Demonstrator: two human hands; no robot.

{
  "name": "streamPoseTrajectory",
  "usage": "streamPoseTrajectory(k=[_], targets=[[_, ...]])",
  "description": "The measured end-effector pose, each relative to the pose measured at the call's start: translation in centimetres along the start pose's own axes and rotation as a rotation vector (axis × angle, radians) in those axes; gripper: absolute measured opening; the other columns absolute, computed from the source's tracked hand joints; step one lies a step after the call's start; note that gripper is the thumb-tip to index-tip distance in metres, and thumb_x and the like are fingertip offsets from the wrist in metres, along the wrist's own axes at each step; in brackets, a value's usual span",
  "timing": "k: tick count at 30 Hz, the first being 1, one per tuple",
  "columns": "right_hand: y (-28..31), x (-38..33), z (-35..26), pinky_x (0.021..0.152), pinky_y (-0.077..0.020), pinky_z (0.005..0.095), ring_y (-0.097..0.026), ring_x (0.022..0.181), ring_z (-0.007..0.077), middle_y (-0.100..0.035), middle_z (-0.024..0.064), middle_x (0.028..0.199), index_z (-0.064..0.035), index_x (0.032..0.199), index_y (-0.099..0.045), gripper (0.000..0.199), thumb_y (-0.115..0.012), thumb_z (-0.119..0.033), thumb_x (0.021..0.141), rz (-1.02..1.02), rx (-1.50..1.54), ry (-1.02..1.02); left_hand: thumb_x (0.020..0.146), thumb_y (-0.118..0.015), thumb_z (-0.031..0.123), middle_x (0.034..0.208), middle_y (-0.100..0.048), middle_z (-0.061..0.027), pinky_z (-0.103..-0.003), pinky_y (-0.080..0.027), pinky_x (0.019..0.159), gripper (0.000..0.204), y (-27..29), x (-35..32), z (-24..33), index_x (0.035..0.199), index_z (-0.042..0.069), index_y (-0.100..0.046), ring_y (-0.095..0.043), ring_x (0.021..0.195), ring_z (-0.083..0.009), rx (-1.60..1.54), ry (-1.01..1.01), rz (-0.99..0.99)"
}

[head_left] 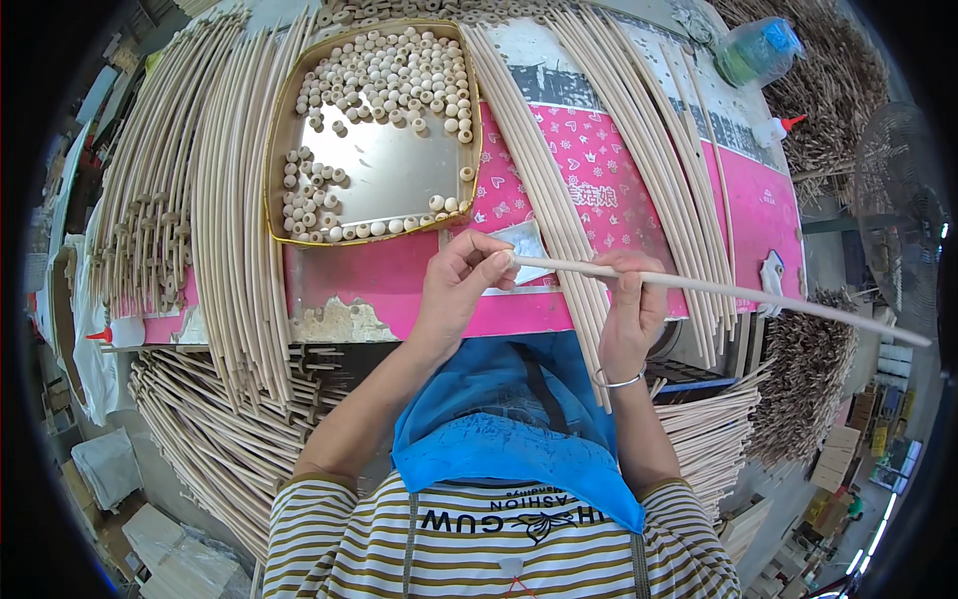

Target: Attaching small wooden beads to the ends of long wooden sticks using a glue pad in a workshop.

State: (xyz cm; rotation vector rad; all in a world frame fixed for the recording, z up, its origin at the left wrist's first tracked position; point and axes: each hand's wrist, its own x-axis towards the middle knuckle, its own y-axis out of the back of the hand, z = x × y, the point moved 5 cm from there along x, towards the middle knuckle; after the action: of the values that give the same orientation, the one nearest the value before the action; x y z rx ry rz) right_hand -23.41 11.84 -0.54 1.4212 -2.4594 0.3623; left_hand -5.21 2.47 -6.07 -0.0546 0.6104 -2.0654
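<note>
My right hand point(631, 304) is closed around a long pale wooden stick point(743, 292), which slants from the middle of the picture out to the right. At the stick's left end, the thumb and fingers of my left hand point(461, 290) pinch together. Whether a bead is hidden in that pinch, I cannot tell. Just beyond my left hand stands a shallow yellow-rimmed tray point(384, 175) with many round wooden beads point(399, 70), mostly heaped at its far side. Under the held stick, a bundle of similar sticks point(544, 190) overhangs the table's near edge. A small white sheet point(527, 245) lies between my hands.
More stick bundles lie left of the tray point(239, 220) and to the right point(659, 150). A greenish plastic jar point(756, 52) and a red-tipped white bottle point(778, 129) stand at the far right. Beyond the right edge is a fan point(898, 200). Sticks point(215, 429) are also stacked below the table.
</note>
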Motion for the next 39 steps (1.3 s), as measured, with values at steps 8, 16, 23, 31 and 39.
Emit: streamPoseTrajectory(k=[8, 16, 23, 31, 39], targets=[[0.0, -3.0, 1.0, 0.078, -0.0575, 0.0307, -0.069, 0.086, 0.0160, -0.069, 0.0125, 0.103, 0.0012, 0.124, -0.058, 0.029, -0.045, -0.020, 0.109, 0.021, 0.219, -0.515, 0.103, -0.056, 0.013, 0.108, -0.067, -0.0143, -0.036, -0.058, 0.092, 0.030, -4.5, 1.0, 1.0, 0.130, 0.004, -0.048, -0.068, 0.101, -0.0210, -0.229, -0.150, 0.085], [10.8, -1.7, -9.1, 0.075, -0.0499, 0.0416, -0.064, 0.081, 0.0318, -0.067, 0.0109, 0.085, -0.0081, 0.104, -0.071, 0.037, -0.083, -0.022, 0.072, -0.066, -1.279, 0.289, 0.101, -0.056, 0.012, 0.108, -0.066, -0.0145, -0.035, -0.057, 0.091, 0.043, 2.9, 1.2, 7.2, 0.139, -0.003, -0.043, -0.066, 0.102, -0.0234, 0.093, -0.224, 0.190], [15.0, -9.2, -5.6, 0.060, -0.0478, 0.0348, -0.062, 0.069, 0.0258, -0.064, 0.0084, 0.080, -0.0049, 0.098, -0.072, 0.017, -0.075, -0.014, 0.084, -0.087, -0.989, 0.028, 0.109, -0.044, 0.023, 0.095, -0.060, -0.0057, -0.041, -0.050, 0.106, 0.028, 3.9, 5.2, 9.8, 0.118, 0.001, -0.057, -0.063, 0.093, -0.0158, 0.078, -0.345, 0.026], [23.5, -20.1, -2.3, 0.068, -0.0467, 0.0240, -0.058, 0.077, 0.0086, -0.064, 0.0017, 0.083, -0.0002, 0.104, -0.068, 0.013, -0.063, -0.010, 0.097, 0.624, -0.620, -0.417, 0.106, -0.049, 0.026, 0.127, -0.063, -0.0200, -0.038, -0.050, 0.104, 0.061, -14.0, 4.6, 7.4, 0.155, -0.002, -0.025, -0.065, 0.106, -0.0228, 0.353, -0.135, -0.327], [40.1, -42.0, 3.7, 0.095, -0.0488, 0.0383, -0.063, 0.105, 0.0288, -0.067, 0.0201, 0.116, 0.0043, 0.125, -0.061, 0.038, -0.058, -0.024, 0.100, 1.358, -1.138, -0.737, 0.106, -0.049, 0.020, 0.116, -0.068, -0.0111, -0.031, -0.051, 0.094, 0.043, -10.5, 2.8, 1.0, 0.145, 0.002, -0.048, -0.065, 0.102, -0.0150, 0.318, 0.175, -0.423]])
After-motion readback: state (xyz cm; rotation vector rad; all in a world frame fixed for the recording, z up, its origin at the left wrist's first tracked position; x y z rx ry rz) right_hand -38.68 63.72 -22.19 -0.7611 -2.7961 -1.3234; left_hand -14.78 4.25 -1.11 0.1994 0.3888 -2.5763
